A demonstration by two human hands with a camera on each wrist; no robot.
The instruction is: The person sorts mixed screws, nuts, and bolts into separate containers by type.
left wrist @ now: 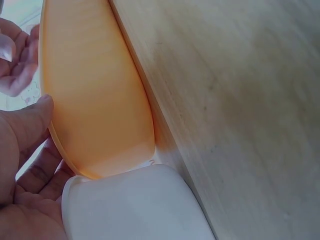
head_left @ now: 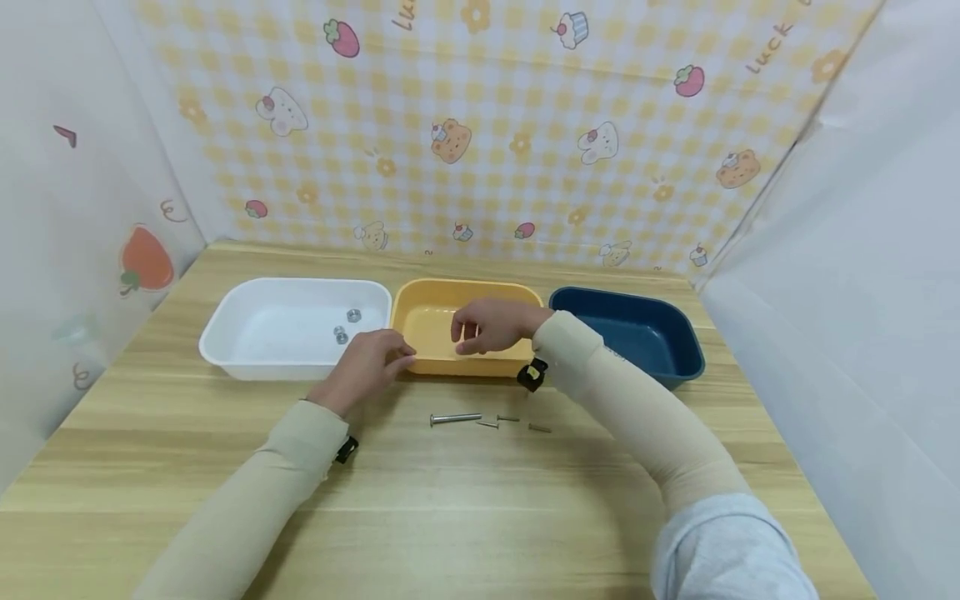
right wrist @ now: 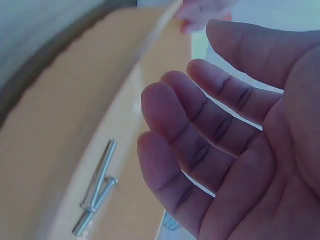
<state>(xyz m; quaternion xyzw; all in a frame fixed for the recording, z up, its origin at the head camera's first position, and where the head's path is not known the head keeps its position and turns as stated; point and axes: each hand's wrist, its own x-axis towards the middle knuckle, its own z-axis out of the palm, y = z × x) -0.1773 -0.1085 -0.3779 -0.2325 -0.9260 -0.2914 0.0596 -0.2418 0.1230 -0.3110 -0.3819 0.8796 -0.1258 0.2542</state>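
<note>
My left hand (head_left: 369,367) grips the near left corner of the yellow bin (head_left: 474,367). In the left wrist view, its thumb (left wrist: 37,117) lies on the rim, with the fingers behind the wall. Over the same bin hovers my right hand (head_left: 495,325), fingers loosely bent and holding nothing. Two silver bolts (right wrist: 100,180) lie crossed inside the yellow bin in the right wrist view; the hand covers that spot in the head view. On the table in front lie a long bolt (head_left: 456,418) and several short screws (head_left: 508,418).
Left of the yellow bin, a white bin (head_left: 262,371) holds several nuts (head_left: 353,316). A dark blue bin (head_left: 686,350) stands at the right, partly behind my right forearm. A patterned cloth (head_left: 517,192) hangs behind the wooden table (head_left: 450,517).
</note>
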